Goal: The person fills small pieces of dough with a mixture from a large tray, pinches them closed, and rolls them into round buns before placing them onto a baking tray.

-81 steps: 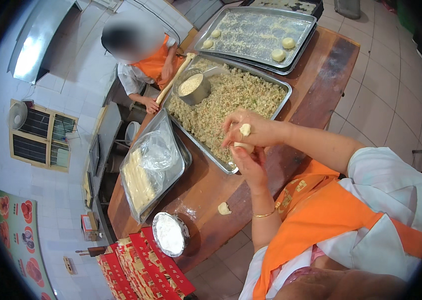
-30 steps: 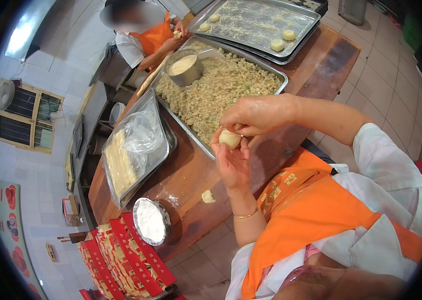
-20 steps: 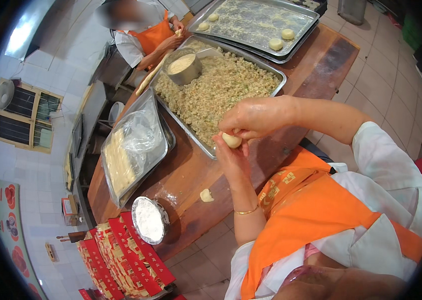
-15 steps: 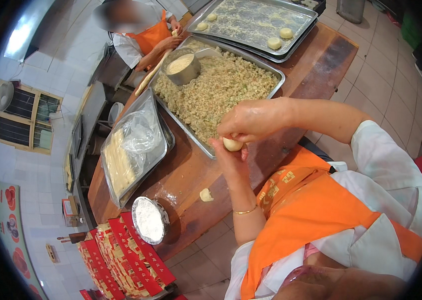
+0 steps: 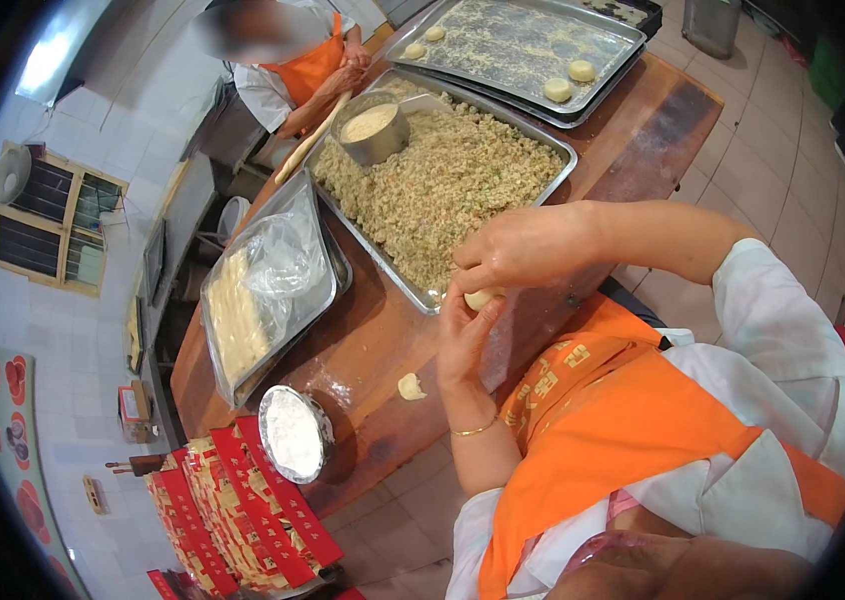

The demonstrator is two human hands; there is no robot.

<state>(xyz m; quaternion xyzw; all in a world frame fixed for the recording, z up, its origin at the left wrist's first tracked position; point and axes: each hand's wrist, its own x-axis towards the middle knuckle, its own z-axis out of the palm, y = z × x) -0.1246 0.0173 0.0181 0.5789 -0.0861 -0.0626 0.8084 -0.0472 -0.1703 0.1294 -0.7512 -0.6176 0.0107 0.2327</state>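
A pale, round filled dough ball (image 5: 481,298) sits cupped in my left hand (image 5: 465,335), whose fingers and thumb curl round it. Over it, my right hand (image 5: 528,248) is closed with fingertips pressed at the ball's top edge, hiding part of it. Both hands are at the near corner of a large metal tray (image 5: 568,165) heaped with crumbly filling (image 5: 443,190). In that tray stands a round metal bowl (image 5: 373,135) of pale yellow crumbs. A small scrap of dough (image 5: 411,387) lies on the wooden table (image 5: 383,350) to the left of my hands.
At the back, a baking tray (image 5: 533,45) carries several round dough pieces. Left are a plastic-covered tray of dough strips (image 5: 243,315), a bowl of white flour (image 5: 293,435) and red-and-gold packaging (image 5: 243,500). A co-worker in an orange apron (image 5: 308,75) stands beyond a long dough roll (image 5: 313,138).
My left hand has turned and closed further round the dough ball, which shows less now. My right hand has shifted slightly right. The co-worker's hands have moved up a little from the dough roll.
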